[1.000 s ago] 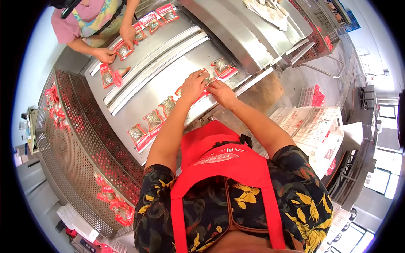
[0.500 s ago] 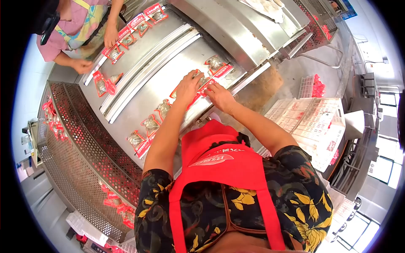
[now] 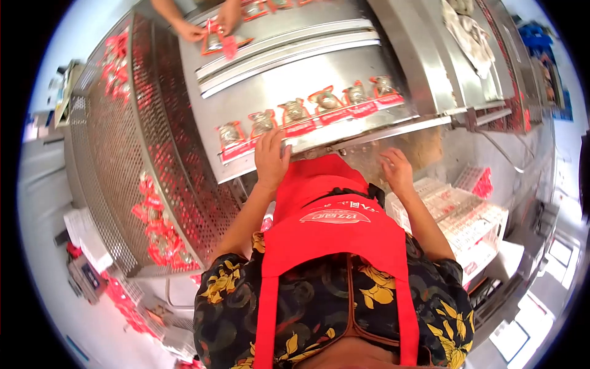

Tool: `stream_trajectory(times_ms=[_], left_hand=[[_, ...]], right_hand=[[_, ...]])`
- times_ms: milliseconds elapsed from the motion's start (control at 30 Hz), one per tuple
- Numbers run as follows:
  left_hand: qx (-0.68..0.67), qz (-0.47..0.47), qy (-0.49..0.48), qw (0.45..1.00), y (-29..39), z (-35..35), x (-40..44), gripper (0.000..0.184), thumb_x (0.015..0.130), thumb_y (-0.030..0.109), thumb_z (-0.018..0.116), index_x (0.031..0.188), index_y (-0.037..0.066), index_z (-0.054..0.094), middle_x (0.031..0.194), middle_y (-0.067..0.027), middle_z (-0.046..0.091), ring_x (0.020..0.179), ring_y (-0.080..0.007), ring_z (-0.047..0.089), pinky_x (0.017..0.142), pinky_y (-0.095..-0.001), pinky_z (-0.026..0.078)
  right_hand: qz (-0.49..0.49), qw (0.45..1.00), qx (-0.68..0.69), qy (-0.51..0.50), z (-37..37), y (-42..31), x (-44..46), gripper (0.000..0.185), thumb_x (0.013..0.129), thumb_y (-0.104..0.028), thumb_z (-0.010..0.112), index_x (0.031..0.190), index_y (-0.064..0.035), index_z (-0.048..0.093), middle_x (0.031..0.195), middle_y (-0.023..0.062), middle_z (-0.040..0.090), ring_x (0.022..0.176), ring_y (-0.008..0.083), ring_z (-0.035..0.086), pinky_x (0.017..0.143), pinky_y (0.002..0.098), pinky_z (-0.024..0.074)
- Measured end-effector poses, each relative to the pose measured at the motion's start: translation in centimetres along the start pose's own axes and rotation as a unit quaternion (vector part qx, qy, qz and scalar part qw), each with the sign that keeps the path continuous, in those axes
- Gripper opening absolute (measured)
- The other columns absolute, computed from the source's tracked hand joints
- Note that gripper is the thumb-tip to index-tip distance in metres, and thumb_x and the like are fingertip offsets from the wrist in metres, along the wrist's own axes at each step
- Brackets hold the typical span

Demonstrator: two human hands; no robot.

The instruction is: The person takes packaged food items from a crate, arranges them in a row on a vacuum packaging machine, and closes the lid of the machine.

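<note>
Several clear-and-red food packets [image 3: 295, 112] lie in a row along the front edge of the steel sealing table [image 3: 246, 86]. Their contents look brownish-grey, and their red ends point toward me at a metal strip. My left hand [image 3: 271, 161] is at the table's front edge with fingers stretched out, next to the second packet from the left [image 3: 263, 122]; whether it touches that packet I cannot tell. Off the front edge, my right hand [image 3: 398, 170] hangs above the floor with fingers loosely bent and apart, holding nothing.
Across the table a co-worker's hands [image 3: 228, 15] handle another packet [image 3: 212, 40]. Perforated metal bin [image 3: 104, 166] with red packets stands left. White crates [image 3: 452, 209] are at right, below the table. A cloth [image 3: 470, 37] lies on the steel housing at upper right.
My hands have left the packets near the right part of the row: the left moved leftward, the right drew back off the table. The view turned, and the co-worker's hands came together on a packet.
</note>
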State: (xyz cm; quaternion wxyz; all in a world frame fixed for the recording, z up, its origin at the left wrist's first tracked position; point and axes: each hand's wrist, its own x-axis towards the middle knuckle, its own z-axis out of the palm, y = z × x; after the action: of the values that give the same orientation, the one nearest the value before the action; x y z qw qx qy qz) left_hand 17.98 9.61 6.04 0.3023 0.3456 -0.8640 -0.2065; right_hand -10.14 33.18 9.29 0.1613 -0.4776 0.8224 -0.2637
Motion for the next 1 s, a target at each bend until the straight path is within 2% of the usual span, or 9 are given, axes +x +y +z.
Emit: stream_trajectory(times_ms=[133,233,367,567,633,767,800,833,1000], left_hand=[[0.088,-0.064,0.012,0.994,-3.2,-1.4,-2.7,0.04,0.077,0.007,0.07,0.116,0.008,0.061,0.113,-0.0107,0.06,0.109,-0.033,0.054,0.095,-0.0423,0.045],[0.07,-0.069,0.028,0.995,-4.9,-1.1,-3.0,0.019,0.077,0.007,0.068,0.096,0.01,0.067,0.098,-0.0053,0.063,0.095,-0.0269,0.059,0.082,-0.0399,0.048],[0.082,-0.066,-0.001,0.994,-4.9,-0.7,-3.3,0.011,0.079,0.01,0.068,0.09,0.01,0.067,0.093,-0.0063,0.062,0.089,-0.0267,0.059,0.077,-0.0405,0.049],[0.081,-0.041,0.038,0.995,-3.1,-4.0,-3.3,0.029,0.076,0.013,0.074,0.102,0.007,0.064,0.103,-0.0083,0.061,0.098,-0.0304,0.057,0.084,-0.0411,0.048],[0.128,-0.064,0.089,0.986,-4.5,-4.9,-4.1,0.029,0.078,0.014,0.072,0.105,0.008,0.064,0.105,-0.0066,0.061,0.101,-0.0294,0.057,0.088,-0.0412,0.047],[0.146,-0.094,0.06,0.983,-8.8,-5.3,-5.7,0.021,0.081,0.014,0.07,0.101,0.009,0.066,0.102,-0.0063,0.061,0.098,-0.0287,0.058,0.086,-0.0413,0.048],[0.137,-0.097,0.04,0.985,-9.4,-5.2,-5.9,0.016,0.082,0.013,0.068,0.097,0.01,0.067,0.1,-0.0065,0.062,0.096,-0.0289,0.058,0.084,-0.0413,0.048],[0.128,-0.101,0.019,0.986,-9.6,-5.3,-6.1,0.011,0.083,0.013,0.067,0.094,0.01,0.068,0.097,-0.0066,0.062,0.094,-0.029,0.059,0.082,-0.0413,0.048],[0.111,-0.093,0.024,0.989,-8.3,-6.0,-5.6,0.006,0.084,0.012,0.067,0.089,0.008,0.067,0.094,-0.0083,0.062,0.093,-0.0312,0.058,0.08,-0.0417,0.048]], right_hand=[[0.053,0.995,0.045,-0.069,0.5,-0.3,-0.9,0.017,0.084,-0.007,0.066,0.101,-0.0079,0.068,0.1,0.0132,0.064,0.084,0.0292,0.065,0.074,0.0361,0.0527],[0.013,0.994,0.063,-0.091,0.9,-0.9,-0.7,0.016,0.085,-0.007,0.065,0.101,-0.0068,0.068,0.098,0.0131,0.064,0.079,0.0279,0.065,0.07,0.0343,0.0528],[0.005,0.991,0.084,-0.1,1.1,-1.7,-0.7,0.015,0.086,-0.007,0.065,0.1,-0.0068,0.069,0.095,0.0127,0.065,0.078,0.0278,0.064,0.069,0.0341,0.0526],[0.003,0.995,0.059,-0.079,0.6,-0.2,-3.0,0.015,0.088,-0.009,0.064,0.101,-0.0057,0.07,0.091,0.014,0.066,0.072,0.027,0.065,0.067,0.0334,0.0528],[0.029,0.996,0.062,-0.063,0.0,0.1,-4.2,0.017,0.086,-0.004,0.066,0.102,-0.0061,0.071,0.088,0.0095,0.066,0.07,0.0174,0.061,0.065,0.0279,0.0501],[0.028,0.998,0.04,-0.029,-0.6,1.5,-5.7,0.016,0.086,-0.004,0.066,0.101,-0.0058,0.071,0.086,0.0102,0.067,0.07,0.0177,0.062,0.065,0.0283,0.0503],[0.056,0.997,0.036,-0.039,-0.9,1.5,-6.0,0.015,0.086,-0.008,0.066,0.099,-0.0069,0.072,0.086,0.0125,0.067,0.07,0.0221,0.064,0.065,0.0312,0.0515],[0.084,0.995,0.033,-0.05,-1.2,1.5,-6.3,0.014,0.085,-0.011,0.066,0.097,-0.0081,0.072,0.087,0.0148,0.068,0.071,0.0265,0.066,0.065,0.0341,0.0526],[0.06,0.997,0.028,-0.051,-2.6,3.2,-5.9,0.013,0.084,-0.01,0.066,0.096,-0.0093,0.073,0.086,0.0145,0.068,0.071,0.0269,0.067,0.065,0.0346,0.0525]])
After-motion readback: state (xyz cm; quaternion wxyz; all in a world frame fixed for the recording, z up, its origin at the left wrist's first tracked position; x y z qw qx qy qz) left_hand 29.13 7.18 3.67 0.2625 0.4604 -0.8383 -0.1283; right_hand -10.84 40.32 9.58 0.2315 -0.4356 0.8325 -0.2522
